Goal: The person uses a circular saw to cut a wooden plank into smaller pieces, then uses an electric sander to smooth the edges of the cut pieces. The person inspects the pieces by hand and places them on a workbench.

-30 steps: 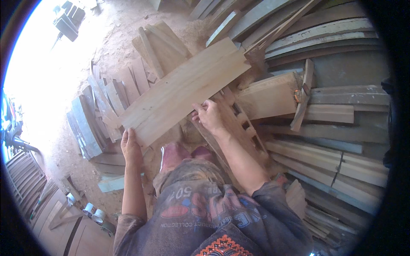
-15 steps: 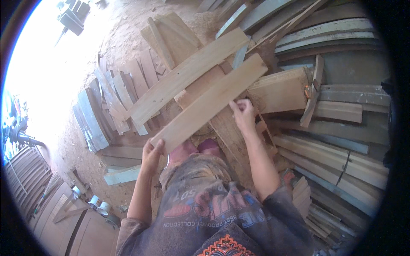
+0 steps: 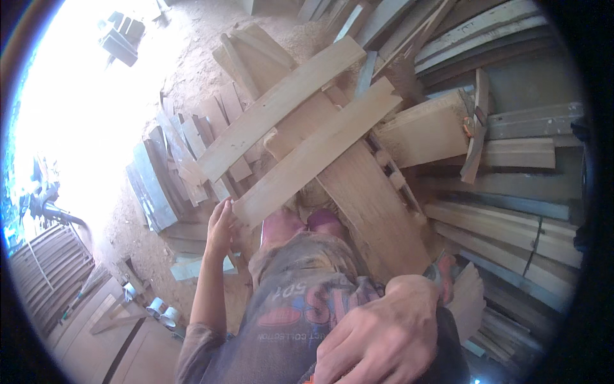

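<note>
Timber (image 3: 486,219) crowds the right, offcuts (image 3: 153,182) the left; a board (image 3: 284,102) lies just beyond the plank (image 3: 313,150), which crosses the bench (image 3: 374,208). The left hand (image 3: 220,229) touches the plank's near end, pinching or not I can't tell; the right hand (image 3: 387,333), fingers curled, is up before the shirt (image 3: 281,301).

Shirt (image 3: 281,320): dark grey, faded, short-sleeved, soiled with brown dust | Print (image 3: 320,306): reddish lettering and rounded patch, worn | Orange detail (image 3: 311,379): mostly hidden | Lower garment (image 3: 310,256): brownish, dust-coated | Maroon coverings (image 3: 281,228): worn on feet or lower legs, undetermined | Left hand (image 3: 221,229), right hand (image 3: 384,336): ungloved
</note>
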A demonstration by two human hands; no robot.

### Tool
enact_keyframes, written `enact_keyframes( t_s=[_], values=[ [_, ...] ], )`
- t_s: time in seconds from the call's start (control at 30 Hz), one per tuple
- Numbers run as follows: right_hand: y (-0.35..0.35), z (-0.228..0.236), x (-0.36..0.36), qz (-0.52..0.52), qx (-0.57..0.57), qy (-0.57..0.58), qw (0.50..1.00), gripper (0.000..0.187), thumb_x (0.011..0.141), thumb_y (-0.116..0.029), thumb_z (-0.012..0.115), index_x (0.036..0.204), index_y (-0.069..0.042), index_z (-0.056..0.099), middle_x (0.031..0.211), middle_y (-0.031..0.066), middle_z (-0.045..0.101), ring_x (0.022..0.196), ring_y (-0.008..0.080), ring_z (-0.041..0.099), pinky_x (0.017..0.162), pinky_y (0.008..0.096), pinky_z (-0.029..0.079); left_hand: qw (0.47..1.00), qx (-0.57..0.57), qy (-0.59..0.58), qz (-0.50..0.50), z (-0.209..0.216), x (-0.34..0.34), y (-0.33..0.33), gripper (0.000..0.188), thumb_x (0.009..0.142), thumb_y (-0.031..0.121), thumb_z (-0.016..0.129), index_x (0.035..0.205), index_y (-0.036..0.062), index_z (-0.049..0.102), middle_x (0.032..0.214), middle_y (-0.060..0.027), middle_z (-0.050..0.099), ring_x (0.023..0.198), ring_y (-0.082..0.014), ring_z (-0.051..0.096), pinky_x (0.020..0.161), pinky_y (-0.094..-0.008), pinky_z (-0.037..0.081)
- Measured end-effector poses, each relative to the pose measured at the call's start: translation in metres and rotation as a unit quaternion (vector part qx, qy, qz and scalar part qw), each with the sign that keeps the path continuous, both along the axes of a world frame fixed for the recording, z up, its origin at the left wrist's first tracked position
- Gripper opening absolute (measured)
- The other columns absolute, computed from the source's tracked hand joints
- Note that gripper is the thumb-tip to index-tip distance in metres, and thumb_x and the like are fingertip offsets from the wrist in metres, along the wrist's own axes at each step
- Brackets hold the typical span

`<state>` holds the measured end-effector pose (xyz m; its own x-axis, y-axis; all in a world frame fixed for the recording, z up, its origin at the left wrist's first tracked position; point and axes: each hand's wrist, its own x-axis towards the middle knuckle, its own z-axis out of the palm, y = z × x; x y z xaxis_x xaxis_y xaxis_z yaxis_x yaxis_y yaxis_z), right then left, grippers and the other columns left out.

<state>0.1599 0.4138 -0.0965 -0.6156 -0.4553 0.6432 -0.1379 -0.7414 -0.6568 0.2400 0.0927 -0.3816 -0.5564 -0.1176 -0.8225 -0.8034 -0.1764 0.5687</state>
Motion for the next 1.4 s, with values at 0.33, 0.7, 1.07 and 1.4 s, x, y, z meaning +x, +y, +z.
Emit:
enact_keyframes(
  t_s=[0.33,0.7,1.07,1.4],
  values=[
    [0.074,-0.103,0.018,-0.008,0.402,-0.254,0.879,0.024,0.101,-0.018,0.078,0.113,0.003,0.074,0.098,0.0072,0.075,0.094,0.0181,0.074,0.083,0.033,0.059,0.997,0.037,0.07,-0.025,-0.013,-0.012,0.028,0.043,0.097,0.019,0.082,0.131,0.0027,0.063,0.108,-0.0091,0.073,0.085,-0.0167,0.07,0.073,-0.0337,0.059],
    [0.105,-0.25,0.059,-0.266,0.462,-0.596,0.601,0.021,0.108,-0.02,0.069,0.112,0.001,0.069,0.092,0.0059,0.074,0.08,0.0124,0.07,0.071,0.0281,0.057,0.985,-0.079,0.149,-0.049,0.02,0.027,0.047,0.038,0.085,-0.009,0.084,0.115,0.0004,0.063,0.106,-0.0183,0.079,0.095,-0.0228,0.077,0.083,-0.0371,0.064],
    [0.084,-0.249,0.01,-0.264,0.469,-0.612,0.58,0.025,0.111,-0.023,0.064,0.113,0.002,0.065,0.092,0.0112,0.076,0.076,0.0158,0.074,0.064,0.0282,0.056,0.974,-0.07,0.178,-0.123,0.027,-0.014,0.032,0.036,0.087,-0.007,0.083,0.118,-0.0011,0.065,0.106,-0.019,0.079,0.092,-0.0224,0.077,0.08,-0.0363,0.063],
    [0.05,-0.262,-0.041,-0.266,0.474,-0.623,0.563,0.026,0.111,-0.025,0.064,0.11,0.001,0.067,0.08,0.0078,0.073,0.068,0.0117,0.071,0.056,0.0259,0.053,0.996,-0.02,-0.034,0.084,0.0,-0.039,0.028,0.051,0.091,0.002,0.079,0.136,-0.0013,0.053,0.115,-0.0168,0.074,0.09,-0.019,0.073,0.075,-0.0312,0.06]
  ],
)
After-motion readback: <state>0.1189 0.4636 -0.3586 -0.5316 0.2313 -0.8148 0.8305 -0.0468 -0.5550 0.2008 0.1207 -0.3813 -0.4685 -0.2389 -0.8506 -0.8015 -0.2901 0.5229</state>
